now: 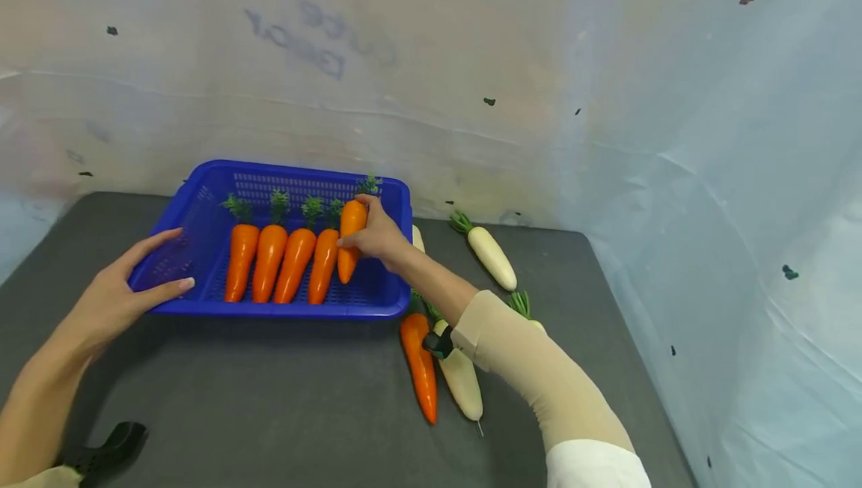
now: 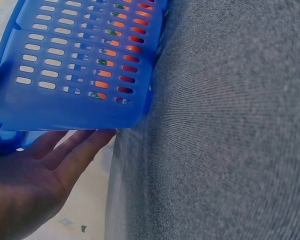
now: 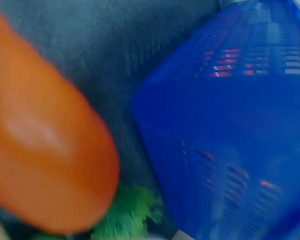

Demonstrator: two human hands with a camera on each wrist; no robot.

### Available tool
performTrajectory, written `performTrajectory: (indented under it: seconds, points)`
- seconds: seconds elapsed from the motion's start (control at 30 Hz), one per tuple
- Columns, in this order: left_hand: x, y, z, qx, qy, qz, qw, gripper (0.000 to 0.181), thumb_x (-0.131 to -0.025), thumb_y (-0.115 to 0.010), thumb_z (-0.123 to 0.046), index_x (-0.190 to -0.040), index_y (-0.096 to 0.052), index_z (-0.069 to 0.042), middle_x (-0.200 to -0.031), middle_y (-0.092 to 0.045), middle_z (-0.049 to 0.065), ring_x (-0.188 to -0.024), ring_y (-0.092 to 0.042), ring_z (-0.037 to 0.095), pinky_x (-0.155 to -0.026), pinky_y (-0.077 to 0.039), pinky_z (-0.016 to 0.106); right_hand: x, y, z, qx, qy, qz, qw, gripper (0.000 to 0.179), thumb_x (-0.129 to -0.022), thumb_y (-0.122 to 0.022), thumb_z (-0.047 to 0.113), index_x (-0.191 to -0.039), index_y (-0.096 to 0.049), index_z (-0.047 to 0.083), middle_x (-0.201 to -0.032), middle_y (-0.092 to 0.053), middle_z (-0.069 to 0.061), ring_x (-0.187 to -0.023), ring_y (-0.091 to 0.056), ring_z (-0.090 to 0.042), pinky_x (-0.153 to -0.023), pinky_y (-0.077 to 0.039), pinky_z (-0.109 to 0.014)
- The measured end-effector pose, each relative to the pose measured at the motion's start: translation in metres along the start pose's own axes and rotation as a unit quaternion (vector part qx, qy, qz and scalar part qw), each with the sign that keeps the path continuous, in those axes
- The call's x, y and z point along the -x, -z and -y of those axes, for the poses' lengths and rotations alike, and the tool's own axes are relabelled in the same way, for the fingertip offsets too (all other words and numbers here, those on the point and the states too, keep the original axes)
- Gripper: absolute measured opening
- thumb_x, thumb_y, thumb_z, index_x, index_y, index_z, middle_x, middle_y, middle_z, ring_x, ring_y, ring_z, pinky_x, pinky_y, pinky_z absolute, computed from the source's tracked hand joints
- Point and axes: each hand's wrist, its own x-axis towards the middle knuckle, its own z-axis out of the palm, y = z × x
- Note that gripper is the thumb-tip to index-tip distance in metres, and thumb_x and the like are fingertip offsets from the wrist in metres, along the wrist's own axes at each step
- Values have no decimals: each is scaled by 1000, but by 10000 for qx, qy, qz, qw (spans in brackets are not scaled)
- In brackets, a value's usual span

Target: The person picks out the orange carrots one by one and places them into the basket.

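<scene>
A blue perforated plastic basket (image 1: 283, 310) holds several orange carrots (image 1: 271, 260) with green tops, lying side by side. My left hand (image 1: 117, 293) grips its left end, thumb and forefinger over the rim. In the left wrist view, the other fingers (image 2: 82, 155) of that hand lie against the basket's outside. At the right part of the basket, my right hand (image 1: 380, 233) pinches another carrot (image 1: 350, 248), tip toward me, beside the row. The right wrist view shows the basket's outer corner (image 3: 225, 115) but not the right hand's fingers.
Right of the basket, a loose carrot (image 1: 420, 368) lies on the dark grey table (image 1: 303, 406) near a white radish (image 1: 461, 383). Farther back is another white radish (image 1: 493, 257); more are partly hidden by the right arm. A pale plastic sheet (image 1: 431, 61) hangs behind.
</scene>
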Motion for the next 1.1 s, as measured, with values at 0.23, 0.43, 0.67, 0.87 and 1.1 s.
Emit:
performTrajectory:
  seconds: [0.23,0.43,0.67,0.87,1.1]
  points:
    - [-1,-7,-3,-89,87,-120,9999,87,-96,-66,-37,-160,-9,-36,-161,6,30,-135,-7,68,-98,-8,84,-6,-10,-10,311,-154,-198,9992,87,-81,-76,-7,-152,-33,17,-135,-51,-16,-102,-61,-26,-70,-60,-38]
    - [-1,-10,-5,-110,99,-183,9997,85,-96,-66,-36,-160,-10,-35,-161,3,30,-134,-10,68,-99,-8,83,-9,-9,-15,526,-376,-96,9979,89,-80,-78,-7,-152,-35,19,-136,-50,-16,-102,-62,-28,-74,-61,-43]
    - [-3,-14,-7,-243,150,-241,9993,85,-97,-64,-38,-161,-8,-34,-161,3,31,-133,-11,68,-98,-9,83,-12,-9,-17,1065,-607,-116,9924,89,-78,-80,-7,-152,-37,20,-139,-49,-16,-106,-63,-29,-72,-61,-43]
    - [-3,-13,-6,-198,151,-214,9995,84,-97,-63,-38,-160,-7,-35,-160,3,32,-131,-13,69,-98,-10,84,-10,-11,-15,1051,-623,-123,9924,83,-82,-75,-9,-152,-39,19,-142,-48,-15,-107,-63,-29,-73,-61,-43]
    - [-3,-15,-5,-144,61,-183,9997,84,-98,-63,-36,-161,-8,-32,-160,3,32,-132,-11,69,-97,-10,84,-9,-6,-15,633,-448,-183,9968,72,-86,-65,-12,-150,-44,13,-140,-50,-16,-110,-62,-32,-77,-60,-47]
